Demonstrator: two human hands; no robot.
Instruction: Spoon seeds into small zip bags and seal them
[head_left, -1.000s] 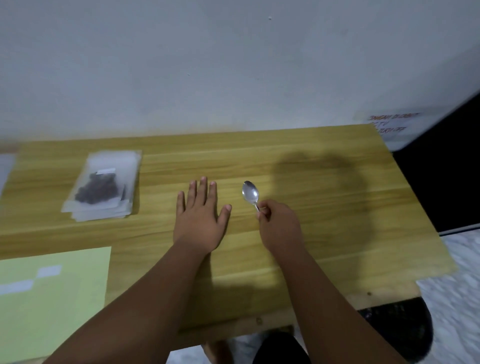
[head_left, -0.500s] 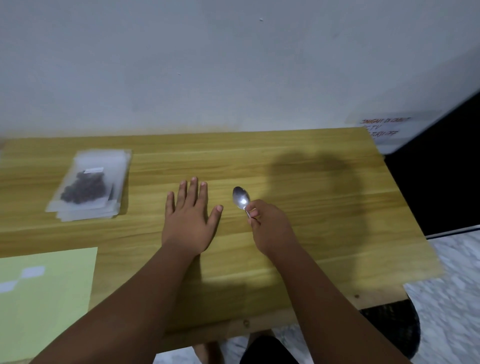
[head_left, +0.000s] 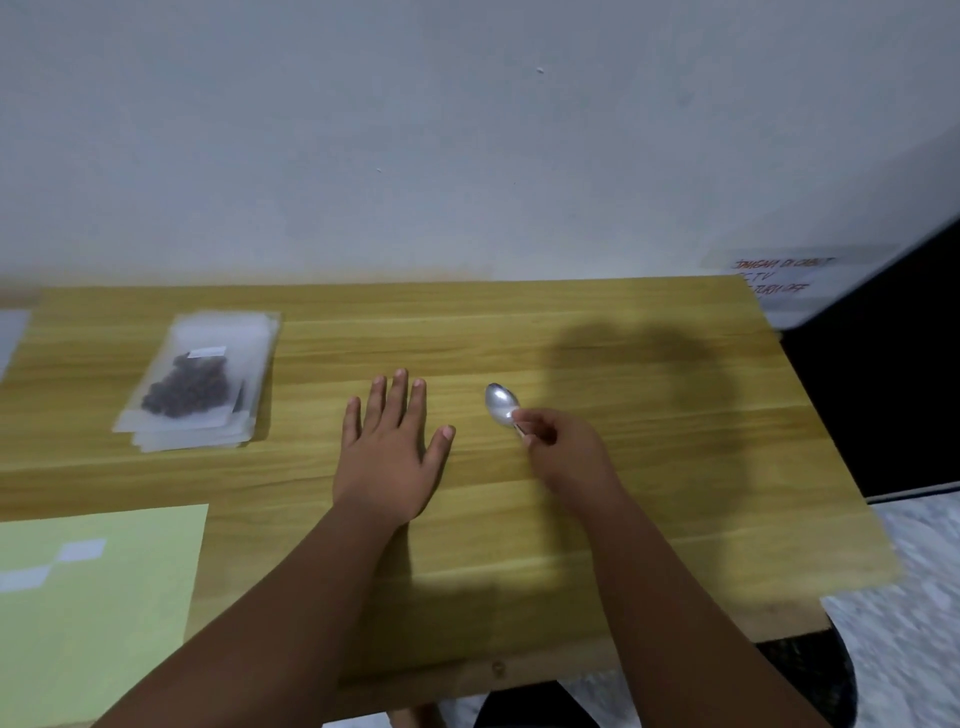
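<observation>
**Spoon in the right hand, seed bags off to the left**

Nearest the camera, a pale green sheet (head_left: 93, 597) lies flat on the front left corner of the wooden tabletop (head_left: 649, 493), with small white patches on it. A marbled floor (head_left: 909, 597) shows past the tabletop's right edge.

Both bare forearms reach forward over the middle of the tabletop. The left hand (head_left: 387, 457) lies palm down on the wood, its fingers straight and slightly spread, holding nothing. Just to its right, apart from it, the right hand (head_left: 563, 457) is curled round the handle of a metal spoon (head_left: 501, 404), pinching it close to the bowl. The bowl faces up, points away from the person and looks empty; whether it touches the wood cannot be told.

Farther back and well to the left sits a stack of clear zip bags (head_left: 202, 384). The top bag holds a dark heap of seeds (head_left: 184, 389) and carries a small white label.

Behind the tabletop rises a plain white wall (head_left: 467, 156). At its far right hangs a paper notice (head_left: 779, 275) with red lettering too blurred to read.
</observation>
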